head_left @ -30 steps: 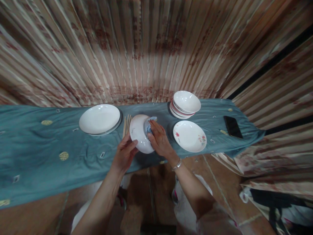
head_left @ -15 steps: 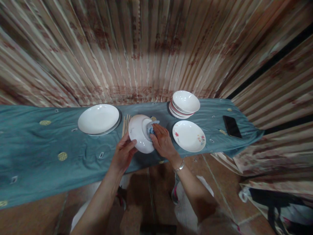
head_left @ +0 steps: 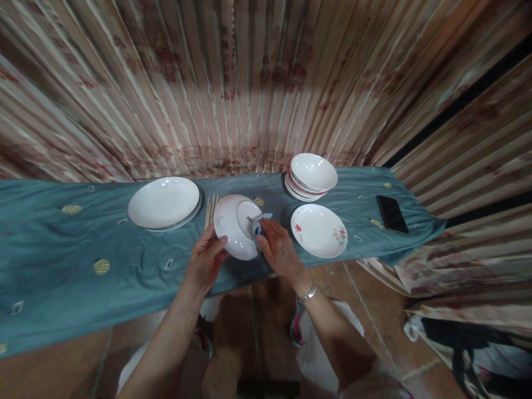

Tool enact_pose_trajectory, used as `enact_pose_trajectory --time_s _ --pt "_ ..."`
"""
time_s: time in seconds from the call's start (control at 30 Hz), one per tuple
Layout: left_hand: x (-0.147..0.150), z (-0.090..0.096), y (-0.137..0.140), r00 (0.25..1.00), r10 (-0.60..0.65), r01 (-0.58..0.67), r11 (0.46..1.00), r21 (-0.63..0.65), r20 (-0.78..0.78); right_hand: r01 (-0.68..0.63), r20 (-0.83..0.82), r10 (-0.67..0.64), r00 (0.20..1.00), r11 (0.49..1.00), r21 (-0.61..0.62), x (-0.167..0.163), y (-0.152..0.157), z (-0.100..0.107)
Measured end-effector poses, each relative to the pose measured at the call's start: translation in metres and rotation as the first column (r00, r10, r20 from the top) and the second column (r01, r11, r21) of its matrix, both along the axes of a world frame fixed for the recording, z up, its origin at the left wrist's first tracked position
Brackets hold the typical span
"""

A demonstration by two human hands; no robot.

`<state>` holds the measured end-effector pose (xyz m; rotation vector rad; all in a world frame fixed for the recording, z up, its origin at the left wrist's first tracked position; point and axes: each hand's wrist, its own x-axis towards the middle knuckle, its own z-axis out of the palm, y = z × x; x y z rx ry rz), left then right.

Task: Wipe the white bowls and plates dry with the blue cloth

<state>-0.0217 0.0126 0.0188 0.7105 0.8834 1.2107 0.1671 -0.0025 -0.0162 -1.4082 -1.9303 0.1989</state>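
Note:
A white plate [head_left: 233, 230] is held tilted above the table, its underside with the round foot ring turned toward me. My left hand [head_left: 206, 257] grips its left edge, thumb on the underside and fingers behind. In my right hand [head_left: 277, 246] a light blue cloth [head_left: 258, 224] is bunched and pressed against the plate near the right part of the foot ring. Several wooden chopsticks [head_left: 211, 209] lie just behind the plate, partly covered by it. To the right of my right hand rests a white plate with red flowers [head_left: 318, 231].
Large white plates [head_left: 164, 202] are stacked at left on the blue-green tablecloth [head_left: 137, 257]. A stack of white bowls [head_left: 313, 173] stands at the back right, near a black phone [head_left: 392, 214]. Pleated curtains [head_left: 249, 94] hang close behind the table.
My right hand has slid the cloth slightly down and outward from the middle of the foot ring toward the plate's right edge. The left hand keeps its hold.

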Motion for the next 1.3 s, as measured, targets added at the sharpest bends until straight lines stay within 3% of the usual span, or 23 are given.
enact_pose_trajectory --time_s 0.3,0.73,1.3 --pt "0.000 -0.002 0.002 1.000 0.011 -0.011 1.000 0.010 -0.008 0.002 -0.007 -0.002 1.000 1.000 -0.026 -0.002 -0.013 0.008" --pt "0.002 -0.002 0.002 1.000 0.009 -0.010 1.000 0.026 0.009 -0.070 -0.172 0.084 0.981 0.994 0.086 -0.025 -0.021 0.004" --pt "0.003 0.003 -0.005 1.000 -0.029 0.029 0.999 0.036 0.002 -0.155 -0.067 0.163 0.984 0.982 0.111 -0.043 0.002 0.015"
